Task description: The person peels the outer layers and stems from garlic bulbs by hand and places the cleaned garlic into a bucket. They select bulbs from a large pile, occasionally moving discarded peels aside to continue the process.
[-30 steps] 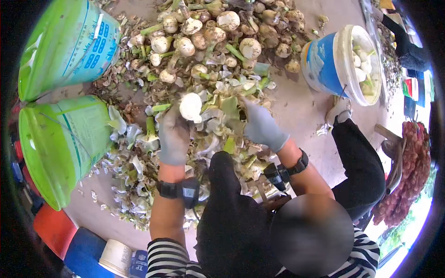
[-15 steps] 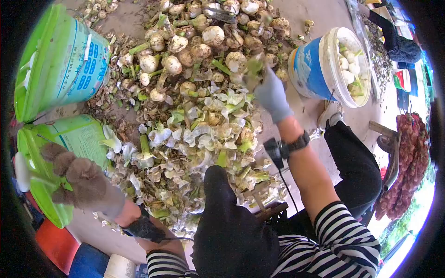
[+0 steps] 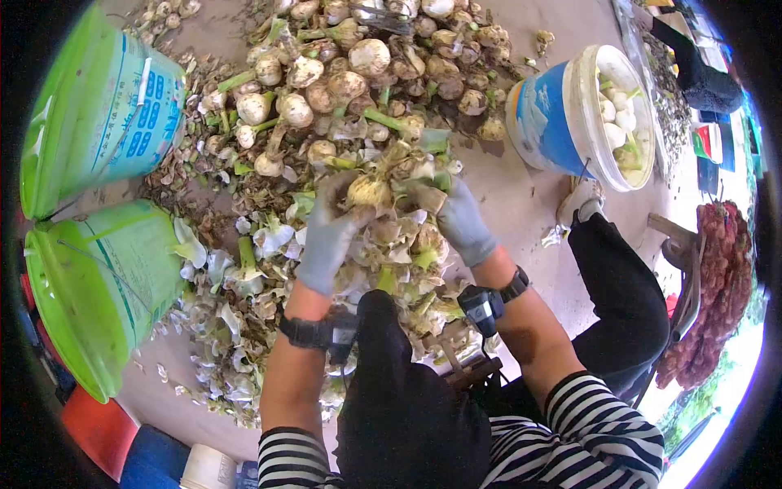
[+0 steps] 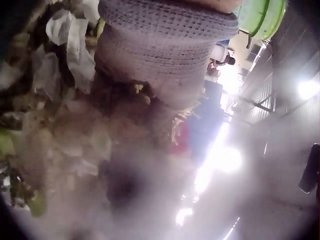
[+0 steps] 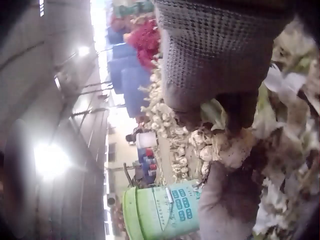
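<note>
Floor (image 3: pixel 521 228) husk-strewn: left hand (image 3: pixel 327 240) grips bulb (image 3: pixel 369 192), right hand (image 3: pixel 467 220) pinches green husk (image 5: pixel 214 114), apparently mid-peel; next pull wants steady hold.

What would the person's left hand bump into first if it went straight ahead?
Past the bulb it holds, the left hand would probably meet the pile of bulbs ahead, unless it passes above them: its height is unclear.

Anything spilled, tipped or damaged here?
No visible damage. Loose husks are strewn across the floor, untidy but likely just waste. The upper green bucket and lower green bucket lean in the head view, probably lens distortion: the right wrist view suggests the upper stands upright. Left wrist view is hazy low down.
</note>
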`<act>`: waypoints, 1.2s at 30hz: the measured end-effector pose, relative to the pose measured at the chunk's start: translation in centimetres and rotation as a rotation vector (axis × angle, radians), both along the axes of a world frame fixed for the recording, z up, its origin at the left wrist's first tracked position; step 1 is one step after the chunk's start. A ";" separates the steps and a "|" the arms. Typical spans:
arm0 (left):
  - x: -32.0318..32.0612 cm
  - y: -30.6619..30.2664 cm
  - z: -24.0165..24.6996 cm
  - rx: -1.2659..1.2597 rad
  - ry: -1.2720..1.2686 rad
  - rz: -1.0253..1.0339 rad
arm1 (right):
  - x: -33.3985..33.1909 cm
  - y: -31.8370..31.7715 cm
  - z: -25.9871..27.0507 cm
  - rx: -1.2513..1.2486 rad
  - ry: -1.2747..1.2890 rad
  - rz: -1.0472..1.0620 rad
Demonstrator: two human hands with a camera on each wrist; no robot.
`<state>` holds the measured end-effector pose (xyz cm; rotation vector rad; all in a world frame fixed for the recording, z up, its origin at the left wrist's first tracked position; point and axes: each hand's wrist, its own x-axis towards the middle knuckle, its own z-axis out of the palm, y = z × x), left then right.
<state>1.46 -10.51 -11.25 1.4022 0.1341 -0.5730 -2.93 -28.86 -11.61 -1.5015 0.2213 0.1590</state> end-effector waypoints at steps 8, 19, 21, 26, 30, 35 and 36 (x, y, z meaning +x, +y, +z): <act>-2.1 1.5 0.4 0.060 -0.209 -0.054 | -0.2 1.9 1.1 0.043 0.187 -0.112; -2.2 2.4 2.3 -0.232 0.094 -0.139 | -0.5 0.6 2.2 -0.036 0.099 0.126; -2.3 2.0 1.8 -0.491 0.289 -0.060 | -0.7 1.0 2.9 0.157 0.262 0.033; -3.2 1.0 1.8 -0.230 -0.039 0.064 | -1.5 1.2 1.5 -0.169 -0.150 0.232; -1.7 2.8 -1.1 -0.250 0.366 0.073 | -2.0 0.7 2.4 -0.038 0.180 0.400; -2.1 1.8 0.4 0.137 -0.238 -0.095 | -1.2 0.9 2.2 0.001 0.248 0.401; -2.2 2.0 0.2 0.075 -0.122 -0.164 | -1.0 1.0 2.0 -0.015 0.354 0.514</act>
